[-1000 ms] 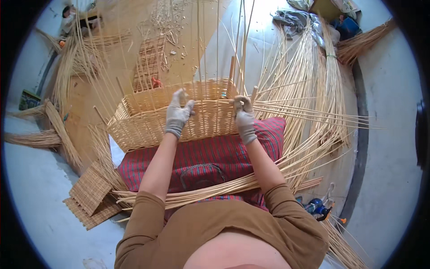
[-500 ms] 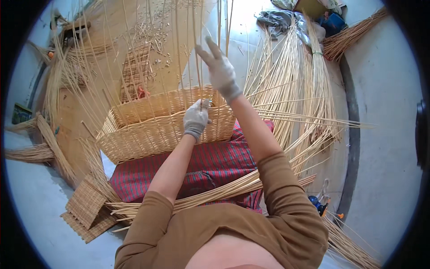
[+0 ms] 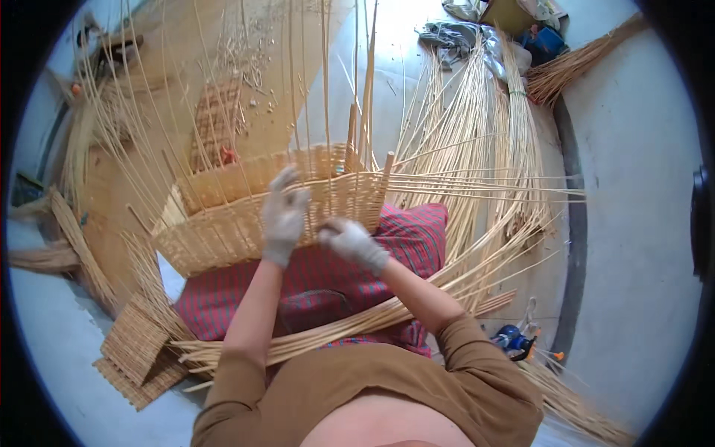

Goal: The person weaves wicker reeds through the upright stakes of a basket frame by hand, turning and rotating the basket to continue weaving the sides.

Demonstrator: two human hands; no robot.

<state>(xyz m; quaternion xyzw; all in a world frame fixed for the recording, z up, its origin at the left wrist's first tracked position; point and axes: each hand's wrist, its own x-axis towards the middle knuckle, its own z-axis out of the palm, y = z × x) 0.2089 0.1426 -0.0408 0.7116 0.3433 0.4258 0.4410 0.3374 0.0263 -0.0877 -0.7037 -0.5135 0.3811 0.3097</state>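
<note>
My gloved left hand (image 3: 284, 217) is at the near wall of the pale woven basket (image 3: 208, 237), its blurred fingers loosely extended toward the rim, with no held object visible. My gloved right hand (image 3: 346, 240) is lower and to the right, in front of the basket's lower wall; motion smears its bent fingers, so what they touch or hold is unclear. Long upright strands (image 3: 325, 67) rise from the basket, and horizontal strands fan out from its right end. The basket rests on red striped cloth (image 3: 216, 298), with a bundle of rods (image 3: 372, 319) across it nearer my body.
Loose cane bundles (image 3: 477, 112) spread at the right, with bags and a blue container (image 3: 536, 41) behind them. Woven mats (image 3: 134, 335) lie at lower left, another (image 3: 212, 119) beyond the basket among scraps. A blue tool (image 3: 506, 335) sits at lower right, near the wall.
My right hand went up among the upright strands, then came down in front of the basket. My left hand moved right along the rim, then back left. The basket appears lower and farther left.
</note>
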